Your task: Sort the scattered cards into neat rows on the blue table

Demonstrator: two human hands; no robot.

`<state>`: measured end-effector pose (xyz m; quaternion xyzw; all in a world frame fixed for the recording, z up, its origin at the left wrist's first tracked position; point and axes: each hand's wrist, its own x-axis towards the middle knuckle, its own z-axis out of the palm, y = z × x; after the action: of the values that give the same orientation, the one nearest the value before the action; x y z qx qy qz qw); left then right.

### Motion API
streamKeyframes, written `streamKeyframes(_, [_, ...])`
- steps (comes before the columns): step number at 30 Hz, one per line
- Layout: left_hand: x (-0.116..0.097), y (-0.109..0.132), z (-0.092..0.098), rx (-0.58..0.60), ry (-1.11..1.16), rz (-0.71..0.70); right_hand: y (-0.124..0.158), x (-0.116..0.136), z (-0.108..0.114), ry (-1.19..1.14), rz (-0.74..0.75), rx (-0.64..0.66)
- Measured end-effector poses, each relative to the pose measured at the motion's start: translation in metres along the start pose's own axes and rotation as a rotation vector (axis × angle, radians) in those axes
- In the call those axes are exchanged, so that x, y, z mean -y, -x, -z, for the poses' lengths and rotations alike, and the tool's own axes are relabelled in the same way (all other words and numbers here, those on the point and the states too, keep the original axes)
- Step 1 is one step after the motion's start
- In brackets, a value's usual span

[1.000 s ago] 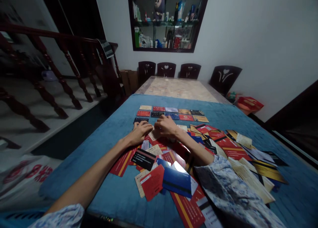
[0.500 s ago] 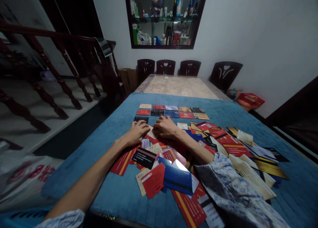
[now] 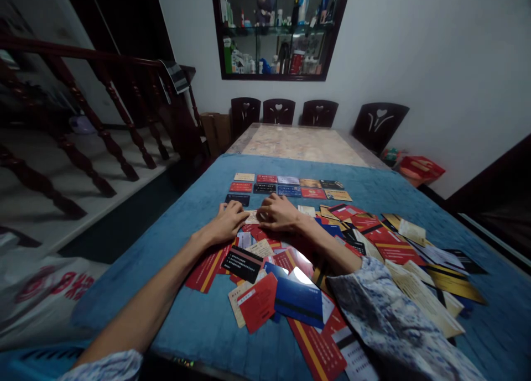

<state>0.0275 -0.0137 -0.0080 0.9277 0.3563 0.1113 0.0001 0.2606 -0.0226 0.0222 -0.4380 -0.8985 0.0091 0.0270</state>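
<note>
A cream card (image 3: 251, 217) lies level between my two hands, with its ends hidden under the fingers. My left hand (image 3: 228, 222) has its fingers closed on the card's left end. At the right end, my right hand (image 3: 279, 212) grips it with bent fingers. Just beyond the left hand is a dark card (image 3: 238, 200). Behind it, two rows of cards lie side by side, among them a red card (image 3: 241, 187) and a blue card (image 3: 289, 191). Under my wrists spreads a loose heap with a black card (image 3: 239, 263), a red card (image 3: 258, 302) and a glossy blue card (image 3: 299, 301).
More cards and red paper sleeves (image 3: 392, 243) overlap on the right side of the blue tablecloth (image 3: 186, 204). Dark chairs (image 3: 279, 111) stand at the table's far end. A wooden railing (image 3: 103, 126) and a white plastic bag (image 3: 45, 292) are at the left.
The cream card between my hands has turned from slanted to level and sits slightly farther from me. Both hands keep their hold. The whole view has shifted a little.
</note>
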Motion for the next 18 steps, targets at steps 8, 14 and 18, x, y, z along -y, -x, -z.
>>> streamKeyframes(8, [0.006,0.001,-0.004,-0.039,0.055,-0.015,-0.001,-0.007,-0.009,-0.032,0.005,-0.030])
streamKeyframes(14, [0.008,0.000,-0.004,-0.032,0.095,0.014,-0.004,-0.008,-0.011,-0.052,0.009,-0.037])
streamKeyframes(18, [0.007,0.000,-0.001,-0.026,0.102,-0.009,-0.005,-0.011,-0.013,-0.053,0.040,-0.050])
